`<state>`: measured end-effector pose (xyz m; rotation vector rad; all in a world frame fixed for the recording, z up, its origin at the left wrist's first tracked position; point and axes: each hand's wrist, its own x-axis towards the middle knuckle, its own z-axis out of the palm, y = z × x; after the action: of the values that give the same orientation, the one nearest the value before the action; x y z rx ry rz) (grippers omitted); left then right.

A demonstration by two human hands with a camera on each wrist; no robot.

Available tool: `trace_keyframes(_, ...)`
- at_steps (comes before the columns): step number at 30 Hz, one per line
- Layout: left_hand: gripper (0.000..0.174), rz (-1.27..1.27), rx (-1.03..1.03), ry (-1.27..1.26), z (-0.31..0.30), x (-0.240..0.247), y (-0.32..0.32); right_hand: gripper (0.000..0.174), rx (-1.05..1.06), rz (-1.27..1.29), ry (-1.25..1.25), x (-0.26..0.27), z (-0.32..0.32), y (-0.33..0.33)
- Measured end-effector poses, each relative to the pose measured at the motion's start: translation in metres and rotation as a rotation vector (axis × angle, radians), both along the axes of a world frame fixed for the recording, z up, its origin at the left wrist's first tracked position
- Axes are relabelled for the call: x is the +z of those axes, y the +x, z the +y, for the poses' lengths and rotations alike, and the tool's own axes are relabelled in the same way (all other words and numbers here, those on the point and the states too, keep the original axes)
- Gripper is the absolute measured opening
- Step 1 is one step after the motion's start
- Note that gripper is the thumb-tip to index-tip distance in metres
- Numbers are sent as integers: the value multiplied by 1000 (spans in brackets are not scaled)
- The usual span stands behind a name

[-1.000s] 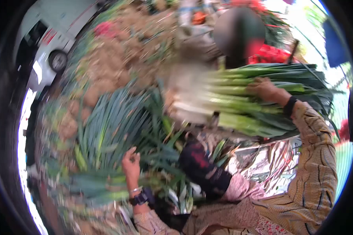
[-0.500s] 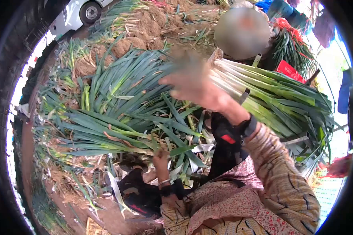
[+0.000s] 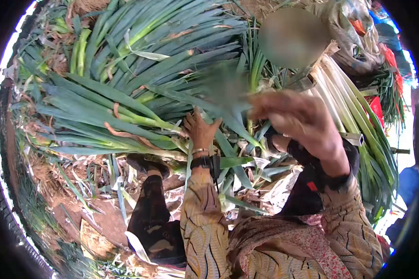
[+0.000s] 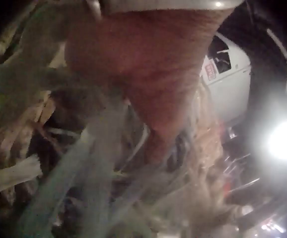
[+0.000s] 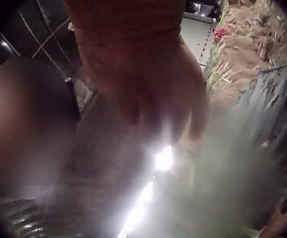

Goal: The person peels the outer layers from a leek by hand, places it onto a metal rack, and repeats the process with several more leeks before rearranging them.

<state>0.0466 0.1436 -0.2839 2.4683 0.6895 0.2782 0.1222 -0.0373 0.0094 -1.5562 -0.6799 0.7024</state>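
Observation:
In the head view my left hand (image 3: 201, 132) reaches forward with its thumb spread to the right. Its fingers touch the pale stalk ends of a green leek bunch (image 3: 97, 111) lying on the left. Dim in the left wrist view, the same hand (image 4: 143, 79) points down among leaves. My right hand (image 3: 307, 123), blurred, is raised over the middle with fingers pointing left, and nothing shows in its grasp. In the right wrist view its fingers (image 5: 198, 119) hang loosely. White-stemmed leeks (image 3: 342, 95) lie in a bundle to its right.
A big leek heap (image 3: 172, 42) spreads behind the left hand. Below the right bundle is a metal bar end (image 3: 354, 138). A pale sack (image 3: 354, 37) stands at the back right. Scraps and a cardboard piece (image 3: 95, 239) lie on the ground at left.
My right hand has left the white-stemmed bundle and swung left over the middle. The left hand has come to the stalk ends of the left bunch. The head view has turned down.

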Motion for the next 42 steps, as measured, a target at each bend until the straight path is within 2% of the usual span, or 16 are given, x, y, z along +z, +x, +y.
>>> trace_keyframes(2, 73, 85, -38, -1, -9, -16, 14, 33, 31, -3, -109, 3, -10, 3)
trace_keyframes(4, 70, 64, -70, -19, -32, -25, 4, 33, -38, 19, -129, -3, -20, 8)
trace_keyframes(7, 65, -26, -106, -153, -68, -20, -35, 33, -308, 183, -101, 0, -14, -4)
trace_keyframes(9, 62, -62, -37, -265, -74, -16, -73, 31, -213, 109, -25, 0, -16, -3)
trace_keyframes(11, 59, -90, 137, -310, -63, -16, -110, 30, -115, 5, 36, 2, -16, -5)
trace_keyframes(13, 56, -109, 413, -291, -38, -20, -142, 28, -12, -86, 56, 12, -18, -6)
trace_keyframes(16, 51, -109, 804, -378, 6, -29, -163, 25, -59, -41, 160, 17, -19, -20)
trace_keyframes(20, 45, -166, 1019, -791, 46, -33, -159, 26, -27, 12, 123, 24, -20, -23)
trace_keyframes(24, 52, -454, 1111, -1201, 98, -51, -134, 26, -18, 22, 50, 26, -14, -20)
trace_keyframes(27, 43, -780, 999, -1304, 92, -68, -133, 27, -31, 2, 74, 22, -9, -17)
trace_keyframes(28, 17, -809, 998, -1455, 77, -20, -123, 27, -40, -2, 82, 20, -9, -15)
trace_keyframes(32, 15, -931, 625, -1605, 46, 54, -111, 28, -9, -30, 54, 26, -4, -12)
trace_keyframes(35, 18, -878, 482, -1424, 6, 107, -82, 32, 44, -30, 15, 27, -2, -13)
trace_keyframes(37, 20, -861, 353, -1431, -31, 144, -61, 35, 18, -14, 28, 26, 3, -18)
trace_keyframes(39, 24, -793, 204, -1108, -68, 190, -47, 46, -36, 23, 107, 19, 7, -24)
trace_keyframes(42, 39, -624, 23, -634, -112, 219, -43, 52, -94, 91, 178, 10, 8, -28)
